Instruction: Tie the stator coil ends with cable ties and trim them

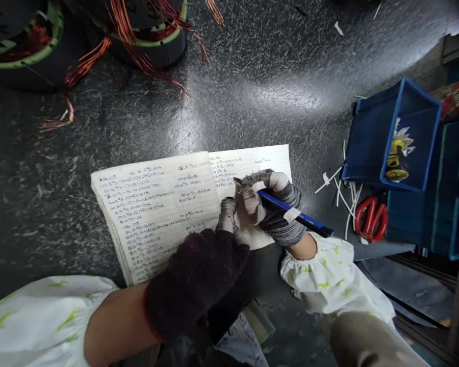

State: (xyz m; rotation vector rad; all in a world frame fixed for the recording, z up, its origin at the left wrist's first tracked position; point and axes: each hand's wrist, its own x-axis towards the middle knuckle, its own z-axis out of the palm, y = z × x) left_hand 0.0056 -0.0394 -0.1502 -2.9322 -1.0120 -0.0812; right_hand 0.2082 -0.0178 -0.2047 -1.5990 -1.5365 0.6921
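An open lined notebook (pixel 156 204) full of blue handwritten figures lies near the front edge of a dark, scratched table (pixel 252 92). My right hand (pixel 271 204), in a grey glove with taped fingertips, is closed round a blue pen (pixel 294 211) whose tip rests on the right-hand page. My left hand (pixel 199 275), in a dark knitted glove, lies on the notebook's lower edge with a taped finger stretched onto the paper.
Two motor stators (pixel 149 30) with loose copper wire stand at the back left. Blue plastic bins (pixel 393 137) sit at the right, one holding a yellow object. Red-handled scissors (pixel 371 219) and white paper strips lie beside them.
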